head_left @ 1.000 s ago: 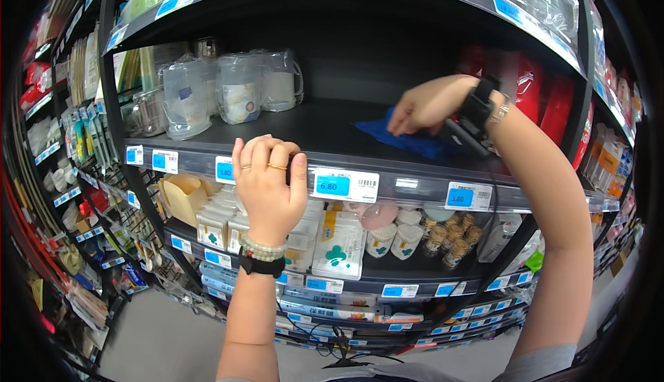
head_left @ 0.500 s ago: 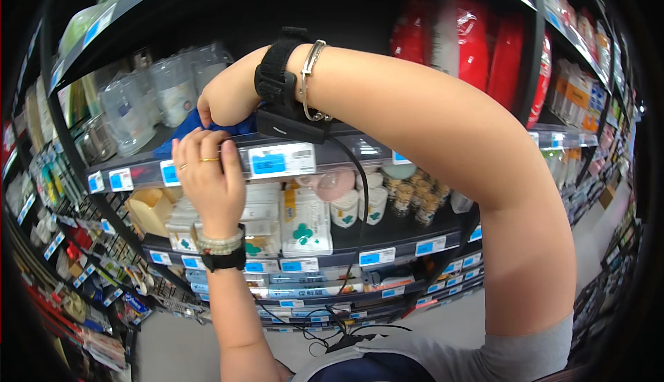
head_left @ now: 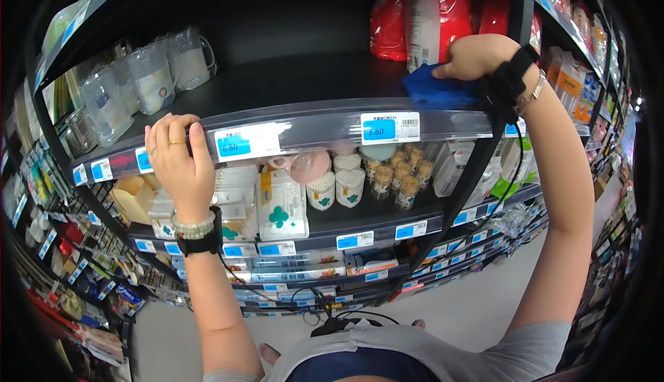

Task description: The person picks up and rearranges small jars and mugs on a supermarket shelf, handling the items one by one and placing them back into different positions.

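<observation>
My right hand [head_left: 477, 58] presses a folded blue cloth [head_left: 437, 90] onto the black shelf [head_left: 290, 81], near its right end. Its fingers are closed on the cloth, and part of the cloth is hidden under the palm and wrist. Just behind it stand red and white plastic-wrapped packages [head_left: 437, 19]. My left hand [head_left: 181, 157] grips the clear front edge [head_left: 321, 127] of the same shelf at the left, its fingers hooked over the lip. Clear plastic jugs [head_left: 152, 77] stand behind the left hand.
On the shelf below are cotton swab tubs [head_left: 350, 187], toothpick jars [head_left: 407, 181], white packets [head_left: 283, 202] and a cream-coloured container [head_left: 135, 198]. Blue-and-white price tags line the edges. A black upright [head_left: 465, 188] divides the bays. A dark cable [head_left: 513, 181] hangs from my right wrist.
My right hand has swept the blue cloth along the shelf from the jugs at the left to the red packages at the right. My left hand has stayed at the shelf edge.
</observation>
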Available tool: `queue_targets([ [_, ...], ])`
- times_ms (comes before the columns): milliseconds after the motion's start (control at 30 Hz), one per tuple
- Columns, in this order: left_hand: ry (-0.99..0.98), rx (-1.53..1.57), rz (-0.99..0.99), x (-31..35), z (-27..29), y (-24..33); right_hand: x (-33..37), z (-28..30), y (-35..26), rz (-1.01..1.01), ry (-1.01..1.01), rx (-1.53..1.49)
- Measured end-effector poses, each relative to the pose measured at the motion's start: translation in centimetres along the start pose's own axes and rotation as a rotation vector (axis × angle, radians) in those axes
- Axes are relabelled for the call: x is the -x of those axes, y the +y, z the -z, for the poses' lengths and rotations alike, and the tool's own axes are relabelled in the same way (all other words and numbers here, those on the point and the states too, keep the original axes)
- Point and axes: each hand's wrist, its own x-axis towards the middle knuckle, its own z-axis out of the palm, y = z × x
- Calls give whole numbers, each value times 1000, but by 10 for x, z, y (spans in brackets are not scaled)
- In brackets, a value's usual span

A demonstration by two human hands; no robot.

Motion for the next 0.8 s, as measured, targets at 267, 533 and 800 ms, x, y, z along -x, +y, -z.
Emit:
queue_targets([
  [267, -5, -6, -20, 0, 6, -6, 21, -65, -41, 389, 836, -412],
  [533, -24, -3, -9, -2, 4, -4, 26, -109, -99, 333, 1215, -649],
  [800, -49, -17, 24, 3, 7, 3, 34, -112, -103, 197, 1132, -772],
])
